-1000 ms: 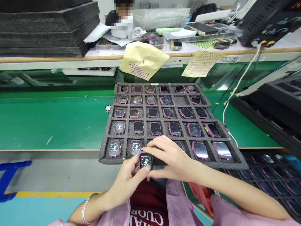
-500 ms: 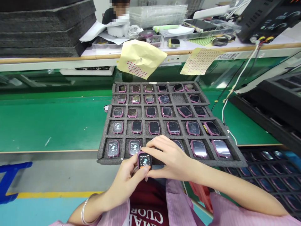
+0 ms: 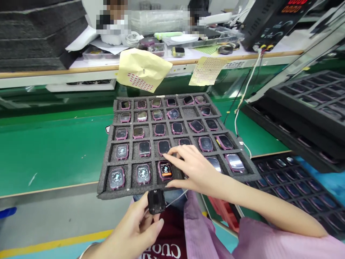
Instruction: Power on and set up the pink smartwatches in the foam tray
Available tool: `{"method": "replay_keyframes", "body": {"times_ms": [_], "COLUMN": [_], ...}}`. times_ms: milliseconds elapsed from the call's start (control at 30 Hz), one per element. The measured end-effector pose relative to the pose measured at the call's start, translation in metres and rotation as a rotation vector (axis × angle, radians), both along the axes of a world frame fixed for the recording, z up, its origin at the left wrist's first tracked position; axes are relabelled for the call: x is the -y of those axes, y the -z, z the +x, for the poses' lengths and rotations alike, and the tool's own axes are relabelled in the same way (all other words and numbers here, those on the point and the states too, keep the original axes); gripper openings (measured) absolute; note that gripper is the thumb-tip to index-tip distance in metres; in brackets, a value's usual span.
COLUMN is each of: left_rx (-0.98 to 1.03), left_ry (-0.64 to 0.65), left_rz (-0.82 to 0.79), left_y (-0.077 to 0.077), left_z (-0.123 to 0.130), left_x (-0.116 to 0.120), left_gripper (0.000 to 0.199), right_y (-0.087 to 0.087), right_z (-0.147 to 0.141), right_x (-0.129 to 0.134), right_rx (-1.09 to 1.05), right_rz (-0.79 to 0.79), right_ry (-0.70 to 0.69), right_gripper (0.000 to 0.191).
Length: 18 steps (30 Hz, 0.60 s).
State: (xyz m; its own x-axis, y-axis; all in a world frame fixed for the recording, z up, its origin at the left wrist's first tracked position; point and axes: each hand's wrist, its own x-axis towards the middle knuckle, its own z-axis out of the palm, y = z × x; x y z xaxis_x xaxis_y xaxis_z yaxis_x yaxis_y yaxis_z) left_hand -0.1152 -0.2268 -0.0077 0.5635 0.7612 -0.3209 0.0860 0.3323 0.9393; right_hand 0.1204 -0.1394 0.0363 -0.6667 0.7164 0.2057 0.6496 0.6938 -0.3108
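Just in front of the grey foam tray, my left hand holds a small black square device with a thin white cable, its contact pins facing up. A pink-framed watch with a lit screen and an orange strip lies in a front-row compartment, third from the left. My right hand is over the tray just right of that watch, thumb and fingers apart, with nothing between them. Several pink-framed watches fill most other compartments; one in the second row from the back holds none.
Black foam trays are stacked at right, above another watch tray. Yellow paper sheets hang from the shelf edge. A black power supply stands behind. Two people are partly visible beyond the shelf.
The lit watch has left my hands and lies in the front row. The black device now shows in my left hand, and my right hand has opened. The view has shifted right.
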Motion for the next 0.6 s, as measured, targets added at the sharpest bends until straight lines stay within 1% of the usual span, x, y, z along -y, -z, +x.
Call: {"method": "replay_keyframes", "body": {"times_ms": [100,167,233,300,400,467,533,600], "left_rx": [0.005,0.024,0.068,0.117,0.166,0.186,0.203,0.204], "left_ry": [0.0,-0.014,-0.034,-0.044,-0.014,0.022,0.047,0.061], "left_rz": [0.0,0.004,0.014,0.026,0.02,0.008,0.006,0.008], "left_y": [-0.004,-0.009,-0.016,-0.02,-0.021,-0.019,-0.017,-0.018], "left_z": [0.004,0.009,0.018,0.029,0.045,0.05,0.052,0.053], "left_x": [-0.005,-0.013,-0.024,-0.036,-0.051,-0.057,-0.06,-0.061], "left_gripper": [0.041,0.036,0.029,0.025,0.024,0.024,0.03,0.036], "right_y": [-0.015,-0.019,-0.016,-0.011,-0.009,-0.013,-0.019,-0.024], "right_z": [0.025,0.039,0.047,0.05,0.049,0.049,0.049,0.045], "right_x": [0.004,0.005,0.006,0.006,0.002,-0.001,-0.002,-0.002], "right_rx": [0.057,0.131,0.183,0.221,0.268,0.191,-0.006,-0.211], "right_rz": [-0.024,-0.072,-0.098,-0.08,-0.046,-0.025,-0.001,0.017], "right_ry": [-0.009,-0.007,0.006,0.012,-0.033,-0.075,-0.081,-0.05], "right_gripper": [0.033,0.028,0.034,0.039,0.037,0.035,0.036,0.037]}}
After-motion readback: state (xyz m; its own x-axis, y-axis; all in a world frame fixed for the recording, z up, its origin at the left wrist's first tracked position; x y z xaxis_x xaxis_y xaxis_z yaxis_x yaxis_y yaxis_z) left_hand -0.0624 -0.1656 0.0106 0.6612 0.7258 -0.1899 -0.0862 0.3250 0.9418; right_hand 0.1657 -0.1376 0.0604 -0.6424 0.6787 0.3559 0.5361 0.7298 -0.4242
